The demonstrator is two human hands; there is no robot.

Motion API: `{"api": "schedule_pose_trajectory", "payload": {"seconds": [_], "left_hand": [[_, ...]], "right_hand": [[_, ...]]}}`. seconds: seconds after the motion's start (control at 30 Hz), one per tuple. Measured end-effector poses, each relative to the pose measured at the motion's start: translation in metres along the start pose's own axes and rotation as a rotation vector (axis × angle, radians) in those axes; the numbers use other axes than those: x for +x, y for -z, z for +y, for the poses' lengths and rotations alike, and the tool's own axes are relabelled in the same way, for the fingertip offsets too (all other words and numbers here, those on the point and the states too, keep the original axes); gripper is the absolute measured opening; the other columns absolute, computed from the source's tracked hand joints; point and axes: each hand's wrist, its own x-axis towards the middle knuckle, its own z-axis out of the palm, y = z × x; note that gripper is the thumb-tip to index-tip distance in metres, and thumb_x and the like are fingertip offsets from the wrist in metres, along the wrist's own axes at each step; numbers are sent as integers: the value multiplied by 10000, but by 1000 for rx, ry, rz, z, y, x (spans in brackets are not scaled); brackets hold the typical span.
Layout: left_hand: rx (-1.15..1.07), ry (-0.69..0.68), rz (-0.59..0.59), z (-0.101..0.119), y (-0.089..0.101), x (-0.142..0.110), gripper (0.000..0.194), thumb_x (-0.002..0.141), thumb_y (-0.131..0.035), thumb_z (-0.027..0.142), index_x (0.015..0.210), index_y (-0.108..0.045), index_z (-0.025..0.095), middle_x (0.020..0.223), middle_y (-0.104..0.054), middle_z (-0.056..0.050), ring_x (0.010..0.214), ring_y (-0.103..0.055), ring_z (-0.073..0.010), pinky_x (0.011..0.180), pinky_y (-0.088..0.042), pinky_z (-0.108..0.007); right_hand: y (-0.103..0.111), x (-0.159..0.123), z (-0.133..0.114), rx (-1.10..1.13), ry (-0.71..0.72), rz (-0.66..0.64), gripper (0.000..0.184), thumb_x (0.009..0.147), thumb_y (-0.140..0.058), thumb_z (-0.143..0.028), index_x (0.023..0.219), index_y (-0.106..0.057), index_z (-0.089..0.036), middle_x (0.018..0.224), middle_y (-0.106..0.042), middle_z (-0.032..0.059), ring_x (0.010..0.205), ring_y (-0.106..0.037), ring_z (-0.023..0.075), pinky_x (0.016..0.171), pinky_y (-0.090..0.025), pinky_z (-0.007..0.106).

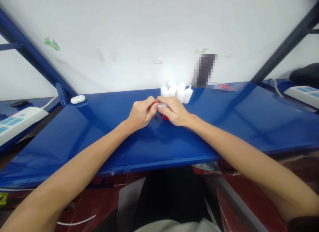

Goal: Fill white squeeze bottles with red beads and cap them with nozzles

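White wall (124, 32) fills the back. Blue table (104, 125) runs full width in front of it, slanted frame bars (37, 56) at both sides.

Both arms reach in from the bottom corners, bare, angled inward to form a V over the front edge. Left forearm (94, 152) rises toward the right, right forearm (231, 144) rises toward the left. They meet mid-table, a bit right of center.

Strip (27, 117) with blue sockets far left, second strip (302, 94) far right.

Right hand (175, 110): back up, wrist nearly straight, fingers wrapped over the far side, thumb near side, gripping a small white bottle (162, 106). Only a patch of the bottle shows; can't tell its tilt.

Left hand (143, 113): fingers curled, thumb pressed to index, pinching a red bit (156, 102) at the bottle's left end. Most of it hidden by the fingers. Fingertips of the two hands practically touch.

Clear bag (231, 87) with red inside, back right by the wall. White bottles (188, 95) in a cluster just behind the right hand, nozzles up. White case (78, 99) back left, well apart from the hands.

Red pile (165, 118) on the table, partly under the right hand. Lone red piece (156, 117) just left of it.
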Motion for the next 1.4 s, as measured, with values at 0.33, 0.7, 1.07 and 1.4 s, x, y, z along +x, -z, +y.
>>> {"api": "schedule_pose_trajectory", "payload": {"seconds": [0.33,0.7,1.07,1.4], "left_hand": [[-67,-288,211,-4,-6,4,277,1050,-455,290,788,-449,200,567,-489,70,446,-394,-52,479,-293,-207],[-38,-320,174,-6,-7,3,270,1023,-458,249,760,-418,204,556,-465,73,432,-358,-56,470,-271,-219],[-87,-403,130,-1,-4,5,239,984,-502,233,748,-479,197,574,-504,54,475,-416,-69,492,-322,-219],[-68,-431,202,6,-8,9,311,1033,-440,295,740,-487,201,741,-538,-35,702,-471,-159,638,-425,-313]], "right_hand": [[-8,-4,-2,18,-57,93,523,1026,-294,-603,721,-459,-211,633,-527,-5,597,-462,138,616,-293,307],[-2,-3,-5,-37,-86,69,569,980,-363,-671,795,-597,-187,661,-610,13,623,-519,145,631,-318,293],[-2,0,-13,104,-168,-5,628,898,-471,-724,645,-615,-168,604,-580,28,589,-478,127,579,-311,287],[0,-4,-11,-28,-77,45,628,955,-341,-716,633,-500,-201,567,-485,2,546,-414,123,571,-263,300]]}}
